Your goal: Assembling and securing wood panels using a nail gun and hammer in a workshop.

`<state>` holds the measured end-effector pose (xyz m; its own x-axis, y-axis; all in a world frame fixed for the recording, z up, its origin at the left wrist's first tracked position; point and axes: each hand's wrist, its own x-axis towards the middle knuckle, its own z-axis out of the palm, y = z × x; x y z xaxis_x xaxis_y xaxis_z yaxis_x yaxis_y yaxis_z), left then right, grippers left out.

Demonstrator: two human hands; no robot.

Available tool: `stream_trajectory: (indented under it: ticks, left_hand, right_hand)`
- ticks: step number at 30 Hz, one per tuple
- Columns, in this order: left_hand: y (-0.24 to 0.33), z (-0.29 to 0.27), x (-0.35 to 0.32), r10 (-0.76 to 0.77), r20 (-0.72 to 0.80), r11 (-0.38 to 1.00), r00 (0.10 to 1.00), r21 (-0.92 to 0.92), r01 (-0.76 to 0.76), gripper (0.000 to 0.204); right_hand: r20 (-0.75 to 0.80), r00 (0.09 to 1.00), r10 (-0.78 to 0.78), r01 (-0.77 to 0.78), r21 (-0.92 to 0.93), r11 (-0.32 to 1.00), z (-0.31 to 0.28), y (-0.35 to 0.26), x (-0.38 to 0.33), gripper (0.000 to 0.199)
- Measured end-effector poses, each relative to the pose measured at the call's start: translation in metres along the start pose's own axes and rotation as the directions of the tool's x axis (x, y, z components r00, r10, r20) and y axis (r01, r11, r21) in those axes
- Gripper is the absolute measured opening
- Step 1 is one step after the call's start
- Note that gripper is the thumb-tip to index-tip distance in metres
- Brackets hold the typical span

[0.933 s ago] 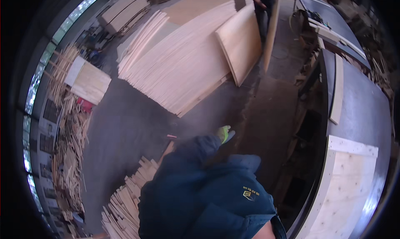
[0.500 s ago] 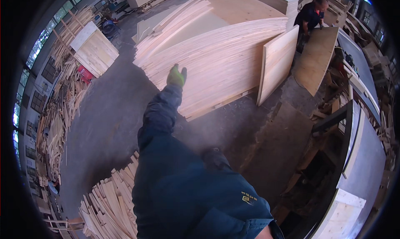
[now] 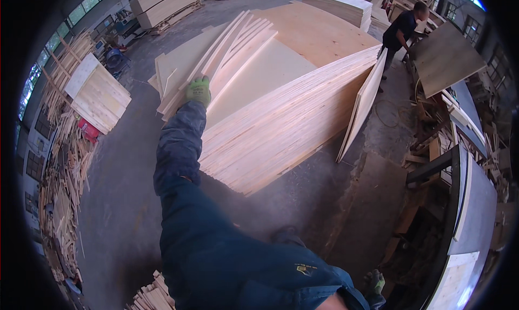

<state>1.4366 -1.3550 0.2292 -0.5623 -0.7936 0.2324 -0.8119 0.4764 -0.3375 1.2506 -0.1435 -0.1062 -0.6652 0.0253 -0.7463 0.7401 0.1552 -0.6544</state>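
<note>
My left hand (image 3: 199, 91), in a green glove, reaches over the near left corner of a tall stack of plywood sheets (image 3: 286, 121). Its fingers are curled round the near ends of the pale wooden strips (image 3: 230, 53) lying lengthwise on top. How many strips are in the grasp is hidden by the glove. Low at the right, my right hand (image 3: 374, 283) hangs beside my body in a dark and green glove, away from the stack. Its fingers are too dark to read.
A board (image 3: 361, 104) leans against the stack's right end. Beyond it a co-worker (image 3: 403, 31) handles a large panel (image 3: 446, 58) over a workbench (image 3: 476, 202). Scrap wood (image 3: 62, 196) is heaped along the left wall; another pile of offcuts (image 3: 151, 294) lies near my feet.
My left hand has gone from open in front of the stack to up and left, closing on the strips. My right hand has come into view. The co-worker's panel has risen toward the bench.
</note>
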Motion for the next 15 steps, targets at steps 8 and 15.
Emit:
stream_trajectory:
  ticks: [8,15]
  left_hand:
    - [0.149,-0.201,0.004,0.301,-0.759,0.835,0.577,-0.082,-0.544,0.034]
    - [0.173,-0.388,-0.002,-0.266,-0.927,0.499,0.266,-0.368,-0.784,0.029]
  right_hand:
    - [0.066,0.994,0.093,-0.090,-0.038,0.995,0.143,0.026,-0.027,0.023]
    - [0.073,0.997,-0.033,0.027,0.082,0.996,0.208,0.000,-0.071,0.020]
